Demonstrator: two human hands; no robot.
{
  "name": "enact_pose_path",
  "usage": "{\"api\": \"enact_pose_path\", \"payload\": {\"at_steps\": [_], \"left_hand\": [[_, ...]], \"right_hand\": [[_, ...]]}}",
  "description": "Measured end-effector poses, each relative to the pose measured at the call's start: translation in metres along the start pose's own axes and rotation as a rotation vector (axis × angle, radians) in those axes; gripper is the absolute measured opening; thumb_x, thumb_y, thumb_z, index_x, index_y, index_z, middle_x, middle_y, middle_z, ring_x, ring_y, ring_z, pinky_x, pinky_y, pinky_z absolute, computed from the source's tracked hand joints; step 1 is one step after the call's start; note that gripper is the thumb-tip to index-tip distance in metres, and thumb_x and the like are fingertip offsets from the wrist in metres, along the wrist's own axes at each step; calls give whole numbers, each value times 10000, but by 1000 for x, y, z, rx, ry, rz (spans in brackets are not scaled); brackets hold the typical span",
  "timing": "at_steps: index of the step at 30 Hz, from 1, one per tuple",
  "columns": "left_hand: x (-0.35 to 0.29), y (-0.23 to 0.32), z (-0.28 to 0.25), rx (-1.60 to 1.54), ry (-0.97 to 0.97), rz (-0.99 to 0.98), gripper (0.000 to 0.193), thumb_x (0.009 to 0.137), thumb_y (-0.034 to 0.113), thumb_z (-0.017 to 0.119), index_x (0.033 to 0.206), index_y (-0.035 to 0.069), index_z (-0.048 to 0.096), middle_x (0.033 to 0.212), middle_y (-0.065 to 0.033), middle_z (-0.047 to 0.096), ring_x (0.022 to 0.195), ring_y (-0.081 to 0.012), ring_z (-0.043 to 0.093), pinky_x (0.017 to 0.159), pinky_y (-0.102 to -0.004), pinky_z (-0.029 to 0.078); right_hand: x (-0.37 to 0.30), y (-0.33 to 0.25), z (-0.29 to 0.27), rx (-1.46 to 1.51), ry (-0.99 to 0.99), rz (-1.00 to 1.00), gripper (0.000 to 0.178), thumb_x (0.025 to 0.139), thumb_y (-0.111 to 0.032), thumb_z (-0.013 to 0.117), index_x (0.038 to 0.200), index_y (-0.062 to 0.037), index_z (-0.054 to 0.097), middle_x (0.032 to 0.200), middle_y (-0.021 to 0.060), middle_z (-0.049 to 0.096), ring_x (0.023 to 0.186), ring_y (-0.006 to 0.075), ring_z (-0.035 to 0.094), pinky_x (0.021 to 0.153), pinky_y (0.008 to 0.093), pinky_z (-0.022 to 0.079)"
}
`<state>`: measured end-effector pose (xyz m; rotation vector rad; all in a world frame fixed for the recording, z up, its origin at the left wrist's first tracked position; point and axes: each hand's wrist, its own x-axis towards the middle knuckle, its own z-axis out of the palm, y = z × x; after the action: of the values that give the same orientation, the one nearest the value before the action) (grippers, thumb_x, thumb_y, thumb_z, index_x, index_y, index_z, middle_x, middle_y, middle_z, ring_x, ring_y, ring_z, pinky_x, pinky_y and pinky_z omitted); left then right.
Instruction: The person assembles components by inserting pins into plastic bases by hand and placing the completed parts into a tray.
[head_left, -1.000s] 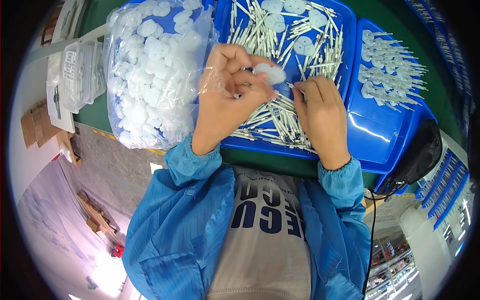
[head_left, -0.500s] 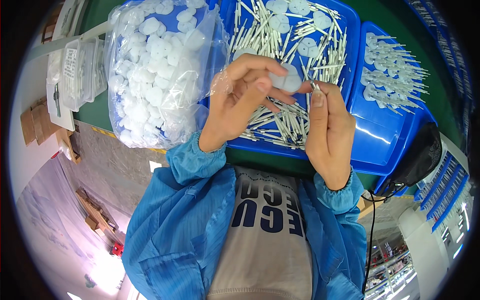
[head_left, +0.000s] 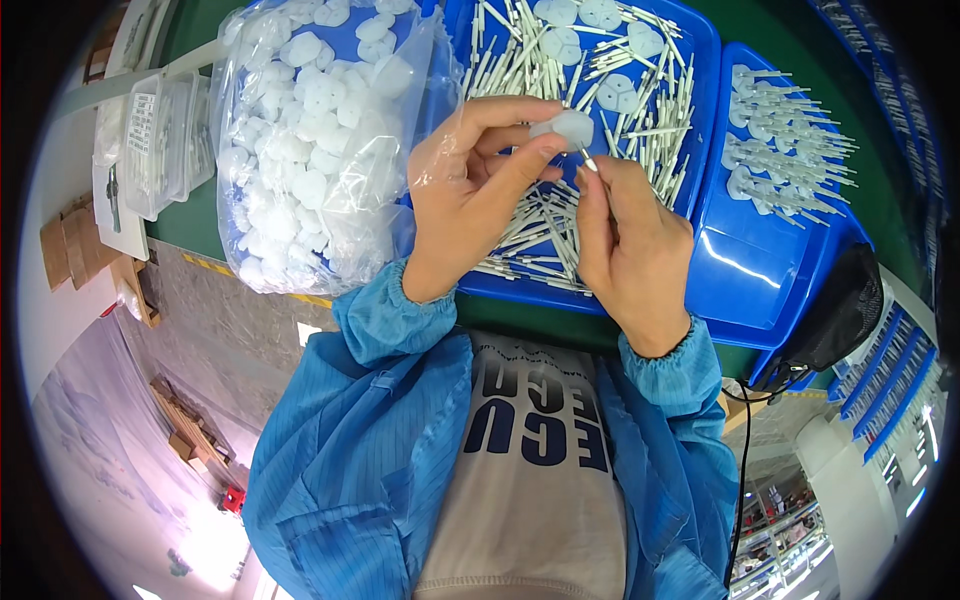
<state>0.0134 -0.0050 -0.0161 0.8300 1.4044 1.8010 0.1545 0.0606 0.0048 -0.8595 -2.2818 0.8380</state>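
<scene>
My left hand (head_left: 478, 185) pinches a translucent white plastic disc (head_left: 572, 127) between thumb and fingers, above a blue tray (head_left: 706, 60). In my right hand (head_left: 632, 235) is a thin white rod (head_left: 588, 160) with a metallic-looking end, gripped between thumb and forefinger. The rod meets the disc, and a length of it shows on the disc's far side. Loose white rods (head_left: 545, 235) fill much of the tray beneath my hands. Several more discs (head_left: 617, 93) lie among them.
A clear plastic bag (head_left: 330, 150) of white discs stands left of the tray. On the right, another blue tray (head_left: 745, 285) holds rows of discs with rods attached (head_left: 785, 150). A black pouch (head_left: 850, 300) sits beside it. Clear plastic boxes (head_left: 160, 145) stand far left.
My right hand has moved left and slightly up, bringing the rod to the disc. My left hand has tilted the disc, and the rod now passes through or against it.
</scene>
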Motion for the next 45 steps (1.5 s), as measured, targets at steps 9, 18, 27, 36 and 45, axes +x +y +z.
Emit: {"api": "enact_pose_path", "payload": {"at_steps": [9, 18, 27, 36, 45], "left_hand": [[2, -11, -8, 31, -98, 176, 264, 834, -94, 730, 1081, -43, 649, 1123, -169, 645, 1000, -230, 704, 878, -328, 608], [3, -8, -6, 75, -153, 93, 237, 852, -95, 704, 1073, -34, 639, 1130, -134, 608, 1050, -214, 685, 906, -291, 592], [2, -5, -11, 59, -197, 191, 200, 901, -51, 664, 1098, -45, 634, 1131, -140, 608, 993, -197, 681, 839, -282, 597], [0, -6, -4, 68, -194, 381, 227, 859, -27, 718, 1072, -57, 646, 1095, -171, 644, 972, -233, 696, 819, -309, 609], [9, 8, -11, 392, -275, 401, 278, 719, 95, 867, 959, 71, 729, 1103, -88, 636, 927, -218, 704, 747, -285, 592]], "right_hand": [[1, -12, -2, 49, -28, 134, 81, 927, -76, 659, 924, -46, 583, 572, 102, 572, 446, 252, 596, 413, 358, 421], [15, -8, -18, 167, -183, 229, 86, 976, -89, 600, 941, -12, 615, 646, 99, 610, 488, 157, 561, 441, 300, 389], [2, 7, -6, 611, -186, 287, 89, 993, -103, 590, 1037, -28, 609, 708, 123, 635, 506, 235, 606, 467, 327, 442], [-6, 4, 12, 105, 145, -162, 146, 913, -30, 663, 1036, -54, 589, 600, 89, 554, 445, 276, 562, 410, 378, 413], [-3, 21, -8, 32, -16, -210, 206, 825, -34, 688, 1026, -22, 649, 858, 125, 550, 721, 292, 521, 644, 389, 437]]}}
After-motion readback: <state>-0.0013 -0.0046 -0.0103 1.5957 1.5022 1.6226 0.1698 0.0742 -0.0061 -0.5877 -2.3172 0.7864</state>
